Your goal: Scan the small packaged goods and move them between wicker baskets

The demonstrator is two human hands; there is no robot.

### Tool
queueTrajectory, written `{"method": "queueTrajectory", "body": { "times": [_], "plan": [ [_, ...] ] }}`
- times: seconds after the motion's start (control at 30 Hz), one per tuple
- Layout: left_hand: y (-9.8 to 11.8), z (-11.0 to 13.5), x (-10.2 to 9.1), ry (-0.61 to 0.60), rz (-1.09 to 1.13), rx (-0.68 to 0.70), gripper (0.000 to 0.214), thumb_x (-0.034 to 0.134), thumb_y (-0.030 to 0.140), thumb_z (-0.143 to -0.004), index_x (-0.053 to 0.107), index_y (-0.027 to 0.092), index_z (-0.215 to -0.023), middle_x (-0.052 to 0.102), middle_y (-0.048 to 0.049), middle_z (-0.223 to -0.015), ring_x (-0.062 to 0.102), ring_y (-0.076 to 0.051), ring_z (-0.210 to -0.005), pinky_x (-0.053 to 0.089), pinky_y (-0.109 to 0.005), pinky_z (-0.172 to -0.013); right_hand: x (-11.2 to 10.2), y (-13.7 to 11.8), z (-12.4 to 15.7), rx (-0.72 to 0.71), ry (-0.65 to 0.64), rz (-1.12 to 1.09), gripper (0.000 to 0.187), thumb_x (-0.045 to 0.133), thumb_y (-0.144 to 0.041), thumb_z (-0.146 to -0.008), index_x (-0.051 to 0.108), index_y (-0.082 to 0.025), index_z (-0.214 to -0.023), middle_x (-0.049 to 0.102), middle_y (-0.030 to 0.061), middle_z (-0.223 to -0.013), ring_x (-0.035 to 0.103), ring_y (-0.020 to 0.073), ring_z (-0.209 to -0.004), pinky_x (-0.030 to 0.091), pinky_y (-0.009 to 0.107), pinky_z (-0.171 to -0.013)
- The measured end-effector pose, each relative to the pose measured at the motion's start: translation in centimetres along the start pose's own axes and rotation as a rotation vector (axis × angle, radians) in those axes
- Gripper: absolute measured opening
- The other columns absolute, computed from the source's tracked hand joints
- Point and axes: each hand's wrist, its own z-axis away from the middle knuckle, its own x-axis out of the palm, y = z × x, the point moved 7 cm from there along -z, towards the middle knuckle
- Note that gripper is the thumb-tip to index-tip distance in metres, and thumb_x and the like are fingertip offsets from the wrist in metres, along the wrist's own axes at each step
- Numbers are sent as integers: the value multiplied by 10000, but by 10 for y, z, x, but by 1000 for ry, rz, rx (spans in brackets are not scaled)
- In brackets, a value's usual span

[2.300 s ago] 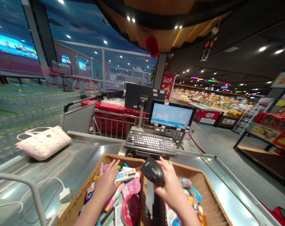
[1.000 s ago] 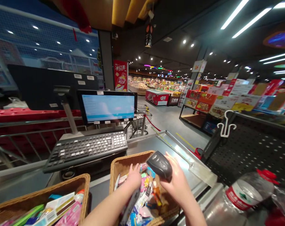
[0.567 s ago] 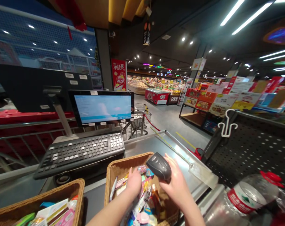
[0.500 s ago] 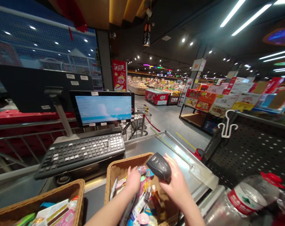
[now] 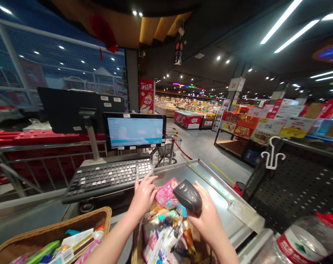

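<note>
My right hand (image 5: 207, 216) is wrapped around a black handheld barcode scanner (image 5: 187, 196), its head pointing left over the basket. My left hand (image 5: 144, 194) is at the basket's upper left, near the keyboard. A flat pink packet (image 5: 166, 192) tilts up beside its fingers, right under the scanner; it looks gripped there, though the thumb's contact is partly hidden. Below both hands, a brown woven basket (image 5: 135, 242) holds a heap of small colourful packaged goods (image 5: 166, 231). The hands and the heap cover much of its rim.
A keyboard (image 5: 111, 178) and a lit monitor (image 5: 136, 131) stand ahead on the left. A second woven basket (image 5: 26, 234) with goods sits at lower left. The metal counter (image 5: 215, 190) extends right, with a clear scoop-like plastic piece (image 5: 245, 216). Large plastic bottles (image 5: 303, 242) stand at lower right.
My left hand has come up out of the basket toward the keyboard, and the pink packet now shows beside it under the scanner. The scanner stays in my right hand. The view has shifted slightly.
</note>
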Motion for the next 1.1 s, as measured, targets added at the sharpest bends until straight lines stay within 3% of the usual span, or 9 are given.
{"method": "queueTrajectory", "body": {
  "times": [0.23, 0.47, 0.77, 1.1],
  "plan": [
    [-9, 7, -77, 173, 33, -57, 305, 416, 271, -911, 657, 213, -734, 595, -76, -1360, 340, -316, -1413, 125, -725, -1103, 2, -31, -7, -104, 70, 38, 575, 569, -164, -687, 531, -188, -1261, 557, 123, -1329, 349, 366, -1397, 202, 632, -1156],
    [-21, 29, -131, 345, 43, -108, 296, 415, 291, -915, 643, 209, -744, 587, -88, -1370, 338, -313, -1416, 126, -730, -1097, 16, -68, -8, -231, 23, 75, 517, 565, -206, -741, 562, -211, -1258, 532, 115, -1352, 299, 380, -1417, 161, 670, -1144],
    [-53, 62, -171, 478, -13, -197, 279, 429, 292, -904, 628, 214, -724, 607, -84, -1348, 388, -306, -1391, 151, -710, -1103, 40, -112, -8, -323, -36, 45, 498, 573, -182, -738, 598, -232, -1233, 522, 108, -1367, 273, 377, -1431, 150, 677, -1145],
    [-83, 102, -198, 547, -78, -271, 253, 448, 310, -898, 632, 228, -745, 619, -78, -1333, 420, -303, -1371, 164, -711, -1101, 75, -155, 0, -409, -143, -16, 628, 545, -110, -635, 601, -236, -1247, 533, 108, -1366, 280, 382, -1430, 153, 688, -1138]
  ]
}}
